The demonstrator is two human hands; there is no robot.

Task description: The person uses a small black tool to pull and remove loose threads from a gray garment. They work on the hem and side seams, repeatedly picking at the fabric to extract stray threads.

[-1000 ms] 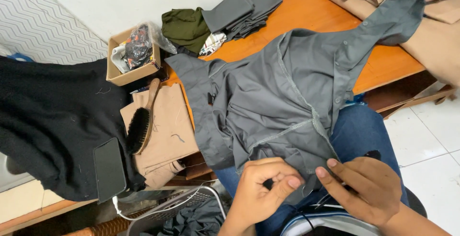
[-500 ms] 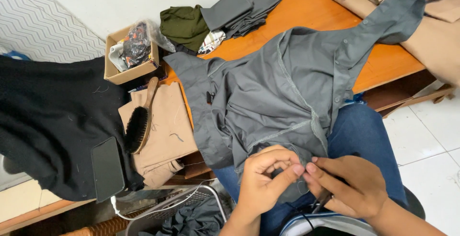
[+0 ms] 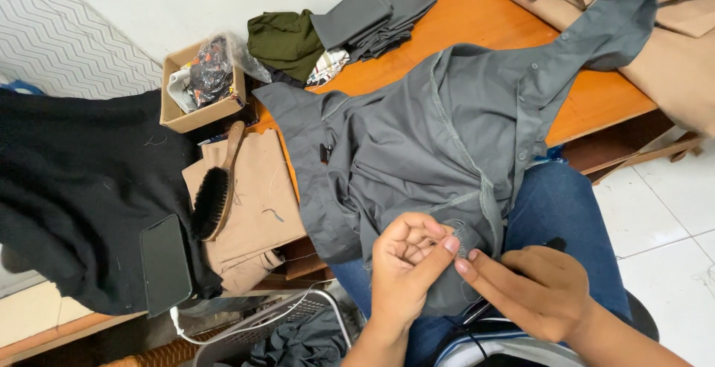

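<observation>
**Fingertips meet at the seam of the grey shirt**

Your left hand (image 3: 406, 266) is curled, thumb and forefinger pinched together on a fold of the grey shirt (image 3: 417, 143) right beside the stitched seam. Your right hand (image 3: 540, 289) comes in from the other side, forefinger and thumb drawn to a point and touching the same spot; whether they grip a thread or something small, I cannot tell. The shirt lies half on the orange table (image 3: 484, 24), half draped down over your lap in blue jeans (image 3: 566, 203).

By the look of it this cloth is light, soft and limp: it folds and sags wherever it is unsupported, so it should gather easily and is unlikely to slip much. The seam and hem look like the firmest places to hold, where the layers double up.

Off to your left, a wooden clothes brush (image 3: 216, 188) rests on tan fabric (image 3: 257, 203), a dark phone (image 3: 165, 263) on black cloth (image 3: 74, 188).
</observation>
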